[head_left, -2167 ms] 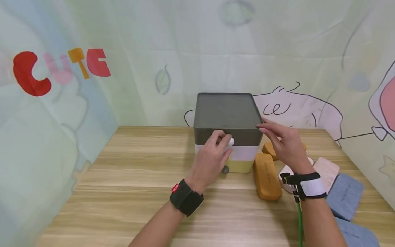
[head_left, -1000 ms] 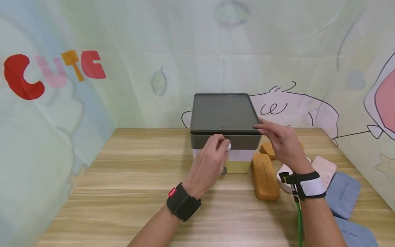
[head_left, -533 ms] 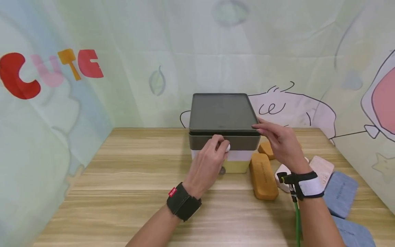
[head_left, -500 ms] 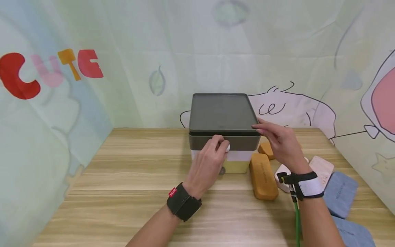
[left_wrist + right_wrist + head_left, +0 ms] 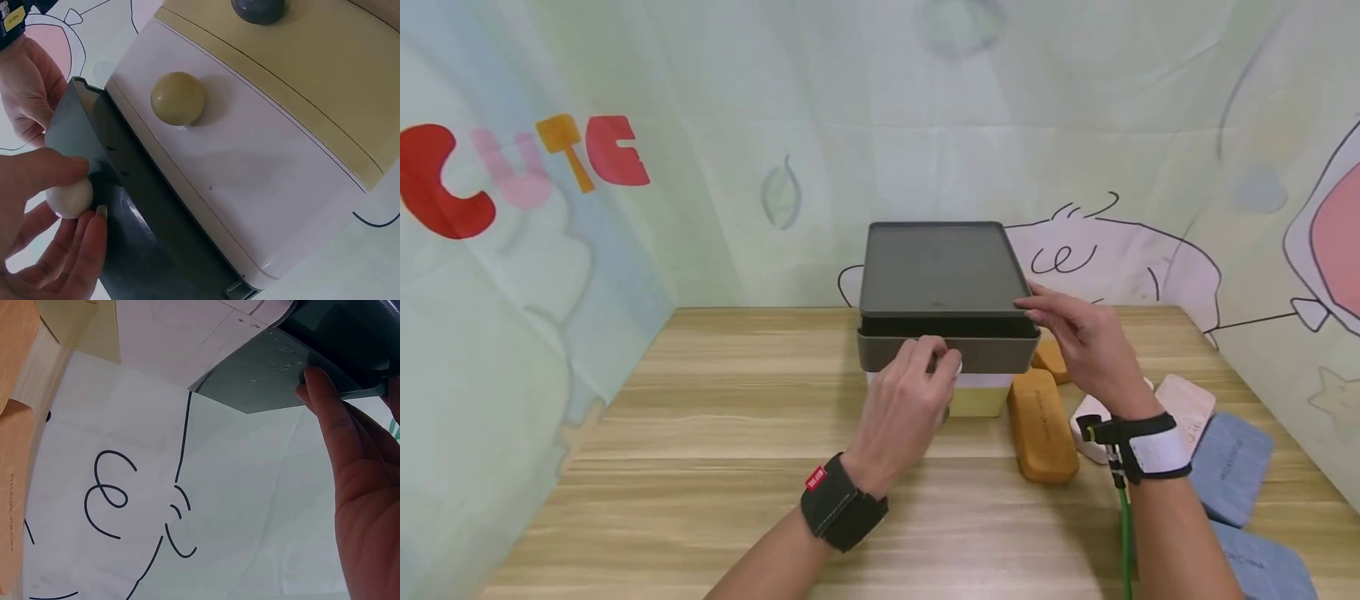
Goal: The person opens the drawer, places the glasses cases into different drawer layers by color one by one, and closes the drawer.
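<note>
A small stacked drawer box (image 5: 940, 267) with a grey top stands at the back of the wooden table. Its grey top drawer (image 5: 1000, 356) is pulled partly out, leaving a dark gap under the lid. My left hand (image 5: 901, 417) pinches that drawer's round white knob (image 5: 70, 199) between thumb and fingers. At the box's front right top edge, my right hand (image 5: 1093, 350) rests its extended fingertips on the corner. Below, the white drawer (image 5: 250, 187) with a yellow knob (image 5: 178, 99) and the yellow drawer (image 5: 325, 81) with a grey knob (image 5: 259, 9) are closed.
Right of the box lie a long orange block (image 5: 1043, 429), another orange block (image 5: 1051, 360), a white piece (image 5: 1090, 417) partly behind the right wrist, a pale pink slab (image 5: 1186, 408) and two blue slabs (image 5: 1232, 467). A printed curtain (image 5: 737, 167) hangs behind.
The top drawer, closed at first, has slid toward me as my left hand drew its knob back. My right hand has stayed at the box's corner.
</note>
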{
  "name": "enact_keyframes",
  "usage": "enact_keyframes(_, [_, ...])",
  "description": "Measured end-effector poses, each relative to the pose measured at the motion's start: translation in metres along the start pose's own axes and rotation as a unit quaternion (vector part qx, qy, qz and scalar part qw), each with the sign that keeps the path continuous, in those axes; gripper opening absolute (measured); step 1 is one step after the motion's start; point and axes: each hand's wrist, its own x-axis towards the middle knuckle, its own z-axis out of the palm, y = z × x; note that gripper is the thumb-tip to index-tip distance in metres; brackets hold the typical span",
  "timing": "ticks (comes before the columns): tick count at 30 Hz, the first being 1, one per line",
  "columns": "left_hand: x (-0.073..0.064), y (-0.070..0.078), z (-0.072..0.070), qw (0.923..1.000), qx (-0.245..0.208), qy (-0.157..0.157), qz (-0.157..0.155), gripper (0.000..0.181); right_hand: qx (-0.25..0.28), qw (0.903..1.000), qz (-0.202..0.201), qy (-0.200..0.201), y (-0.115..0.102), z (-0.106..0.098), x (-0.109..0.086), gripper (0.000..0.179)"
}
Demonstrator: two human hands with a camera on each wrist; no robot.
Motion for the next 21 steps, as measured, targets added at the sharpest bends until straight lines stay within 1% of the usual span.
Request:
enact_keyframes(5, [0.0,0.001,-0.002,1.0,-0.003,0.003,0.007,0.013,-0.001,1.0,0.008,-0.003,-0.001,-0.001,0.0,0.026])
enact_keyframes(16, [-0.004,0.006,-0.01,0.9999,-0.004,-0.007,0.007,0.019,-0.008,0.9998,0.014,-0.008,-0.002,0.0,-0.001,0.027])
enact_keyframes(21, [-0.006,0.009,-0.014,0.9999,-0.001,-0.013,0.009,0.017,-0.01,0.9997,0.02,-0.011,-0.004,-0.001,0.0,0.027])
